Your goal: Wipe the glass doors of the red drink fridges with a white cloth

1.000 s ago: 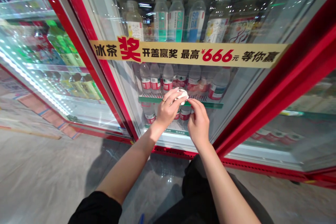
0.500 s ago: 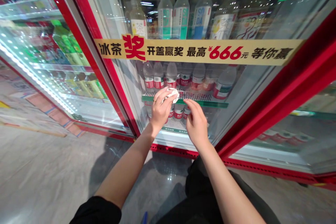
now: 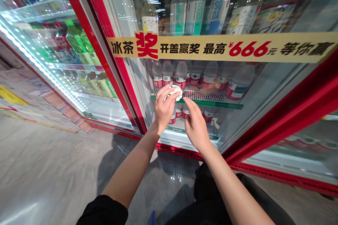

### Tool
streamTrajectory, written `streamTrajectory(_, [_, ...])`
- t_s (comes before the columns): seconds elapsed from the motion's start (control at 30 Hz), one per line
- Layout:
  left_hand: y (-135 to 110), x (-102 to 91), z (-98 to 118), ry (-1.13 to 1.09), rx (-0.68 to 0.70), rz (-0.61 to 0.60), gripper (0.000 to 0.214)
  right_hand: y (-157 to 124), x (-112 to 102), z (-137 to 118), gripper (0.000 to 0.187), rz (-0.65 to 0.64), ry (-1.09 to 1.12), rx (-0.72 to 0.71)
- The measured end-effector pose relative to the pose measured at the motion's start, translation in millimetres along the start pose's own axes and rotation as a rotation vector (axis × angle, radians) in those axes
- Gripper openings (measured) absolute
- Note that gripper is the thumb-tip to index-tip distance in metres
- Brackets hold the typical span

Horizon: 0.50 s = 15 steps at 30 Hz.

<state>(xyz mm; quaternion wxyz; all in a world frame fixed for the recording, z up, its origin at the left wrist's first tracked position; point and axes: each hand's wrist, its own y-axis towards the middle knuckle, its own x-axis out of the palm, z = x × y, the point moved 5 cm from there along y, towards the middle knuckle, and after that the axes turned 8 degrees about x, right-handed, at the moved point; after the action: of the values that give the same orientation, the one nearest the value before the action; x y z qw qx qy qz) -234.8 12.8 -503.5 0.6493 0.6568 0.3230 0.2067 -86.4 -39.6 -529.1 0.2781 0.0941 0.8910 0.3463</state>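
Observation:
My left hand (image 3: 164, 107) is closed on a crumpled white tissue (image 3: 176, 92), held in front of the glass door (image 3: 142, 88) of a drinks fridge. Whether the tissue touches the glass I cannot tell. Just to its right my right hand (image 3: 195, 123) has its fingers stretched out and slightly bent, with nothing in them. Behind the glass, water bottles (image 3: 181, 74) with red labels stand on a wire shelf (image 3: 203, 95). Across the door above both hands runs a yellow strip (image 3: 213, 52) with black and red characters.
Soda bottles (image 3: 195, 8) fill the upper shelf. A lit fridge (image 3: 87, 65) with green bottles stands on the left, and a red door frame (image 3: 277, 116) slants along the right. Stacked cartons (image 3: 34, 88) sit at far left on the grey floor (image 3: 52, 161).
The view has shifted and come closer, so the fridge appears larger. My left hand still grips the tissue, and both hands keep nearly the same pose.

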Motion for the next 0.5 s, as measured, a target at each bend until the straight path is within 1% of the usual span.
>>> streamTrajectory(0.07, [-12, -2.8, 2, -0.016, 0.02, -0.031, 0.024, 0, 1, 0, 0.079, -0.007, -0.008, -0.011])
streamTrajectory(0.13, [-23, -8.7, -2, 0.001, 0.024, -0.06, 0.024, 0, 2, -1, 0.081, -0.012, -0.013, -0.022])
streamTrajectory(0.23, [-28, -19.6, -12, 0.024, 0.006, -0.045, 0.024, -2, 4, -3, 0.086, -0.032, -0.017, -0.039])
streamTrajectory(0.37, [-10, -26.4, -25, 0.071, -0.076, 0.043, 0.023, -4, 8, -7, 0.089, -0.055, -0.015, -0.057])
streamTrajectory(0.43, [2, -24.8, -25, 0.076, -0.087, 0.077, 0.022, -4, 10, -8, 0.089, -0.06, -0.013, -0.068])
streamTrajectory(0.5, [7, -22.0, -22, 0.073, -0.07, 0.081, 0.022, -5, 13, -10, 0.088, -0.066, -0.01, -0.078])
